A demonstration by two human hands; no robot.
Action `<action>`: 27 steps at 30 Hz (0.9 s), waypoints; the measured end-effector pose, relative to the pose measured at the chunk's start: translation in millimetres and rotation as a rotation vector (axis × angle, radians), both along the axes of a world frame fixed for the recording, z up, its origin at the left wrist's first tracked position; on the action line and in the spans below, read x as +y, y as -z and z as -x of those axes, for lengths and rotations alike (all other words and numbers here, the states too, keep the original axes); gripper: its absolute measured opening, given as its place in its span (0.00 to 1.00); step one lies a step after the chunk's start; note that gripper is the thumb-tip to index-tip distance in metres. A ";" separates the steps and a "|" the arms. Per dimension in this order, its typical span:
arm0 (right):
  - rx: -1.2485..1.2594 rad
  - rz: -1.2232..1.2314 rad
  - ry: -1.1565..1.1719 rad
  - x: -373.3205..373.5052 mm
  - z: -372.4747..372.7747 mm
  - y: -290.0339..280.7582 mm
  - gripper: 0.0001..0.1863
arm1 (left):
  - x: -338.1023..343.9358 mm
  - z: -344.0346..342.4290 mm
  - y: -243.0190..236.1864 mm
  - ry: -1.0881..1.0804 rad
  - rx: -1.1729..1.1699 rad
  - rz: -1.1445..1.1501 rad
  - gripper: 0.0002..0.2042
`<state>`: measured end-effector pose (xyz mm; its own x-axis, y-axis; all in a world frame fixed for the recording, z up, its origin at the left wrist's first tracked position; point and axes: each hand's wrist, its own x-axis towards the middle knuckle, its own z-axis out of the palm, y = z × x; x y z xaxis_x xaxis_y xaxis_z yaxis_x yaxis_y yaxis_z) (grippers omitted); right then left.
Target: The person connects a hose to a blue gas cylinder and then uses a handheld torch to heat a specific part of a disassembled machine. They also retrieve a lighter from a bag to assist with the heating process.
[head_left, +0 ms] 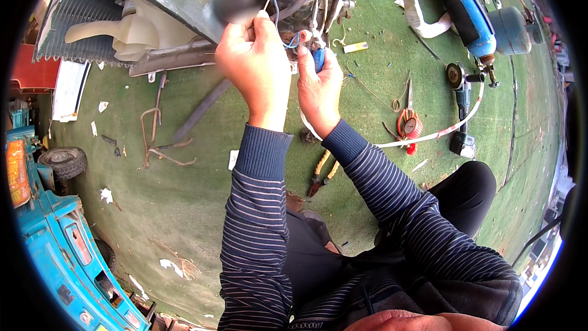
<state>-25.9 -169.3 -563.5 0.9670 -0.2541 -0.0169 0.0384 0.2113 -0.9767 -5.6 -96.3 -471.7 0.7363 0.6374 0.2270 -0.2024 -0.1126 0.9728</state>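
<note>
My left hand is closed in a pinch on a thin copper-coloured rod that points up toward an opened metal unit. A round dark patch right above these fingers is blurred. To its right, my right hand is closed around a small blue fitting, thumb on its left side. Just above the blue fitting are metal pipe joints and a small pinkish-red part. A blue wire loops down between the hands. Beneath my right hand, a white hose shows.
Yellow-handled pliers, red-handled scissors and a round gauge lie on green matting. Right are an angle grinder and a blue gas cylinder. A cream fan sits in the unit; a turquoise vehicle stands left.
</note>
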 end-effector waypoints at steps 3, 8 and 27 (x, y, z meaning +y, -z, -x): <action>0.020 -0.012 -0.019 -1.6 0.5 -2.8 0.12 | -0.3 -2.2 1.3 -0.002 -0.005 0.004 0.06; 0.036 0.007 -0.033 -3.5 1.1 -5.1 0.14 | -2.0 -4.8 1.0 -0.010 -0.021 0.014 0.06; -0.012 -0.006 -0.021 -6.4 4.7 -1.3 0.12 | -3.2 -6.9 0.2 -0.071 -0.095 -0.008 0.07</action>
<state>-30.6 -175.7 -562.2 0.9722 -0.2341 -0.0072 0.0453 0.2182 -0.9748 1.3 -99.5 -471.9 0.6644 0.6851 0.2987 -0.2847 -0.1374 0.9487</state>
